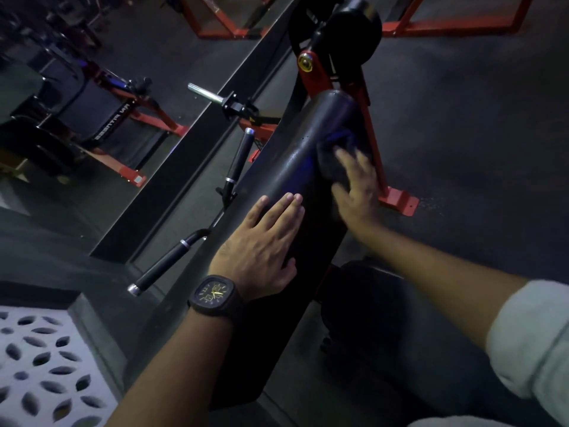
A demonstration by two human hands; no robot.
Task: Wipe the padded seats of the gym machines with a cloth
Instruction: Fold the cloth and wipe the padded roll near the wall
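We see a long black padded seat [286,167] running on a slant from the lower middle of the view up toward the upper right, where it meets the red frame [320,78] of the machine.

The left hand [261,245] lies flat on the pad about halfway along it. Its fingers are straight and close together, the palm is down, and it holds nothing. A dark square watch [214,294] with yellow markings sits on that wrist.

The right hand [357,192] is further up the pad, on its right edge, and is blurred. Its fingers are spread and fairly straight, pressing down on a dark cloth [332,155] bunched under the fingertips. The cloth lies on the upper right part of the pad, touching it, with a fold sticking out beyond the fingers. A pale rolled sleeve [532,340] covers the right forearm near the elbow.

Above the pad's top end we see a round black roller cushion [354,29] on the frame. A red foot plate [398,200] rests on the dark rubber floor [462,118] just right of the right hand. Left of the pad stand two black grip handles, one upright [238,158] and one lower and angled [166,266], with a chrome peg [204,93] beyond them. Another dark cushion [369,291] shows below the right forearm. A white screen with leaf-shaped holes [40,365] fills the lower left corner.
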